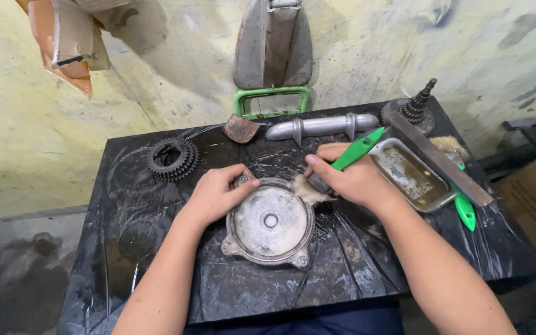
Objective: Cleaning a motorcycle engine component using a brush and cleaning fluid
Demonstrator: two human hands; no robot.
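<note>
Seen from above, a person's two bare hands work on a round metal cover [270, 222] lying flat near the middle of a black plastic-covered surface [156, 248]. The left hand [218, 193] rests on the cover's upper left rim, fingers curled closed over its edge. The right hand [350, 178] is clamped around a green-handled brush [356, 151], its pale bristles touching the cover's upper right rim. Just right of that hand sits a metal tray [414, 174] of brownish liquid with a flat metal bar [438, 156] across it. A dark gear [172, 159] lies at upper left, well apart from the cover
</note>
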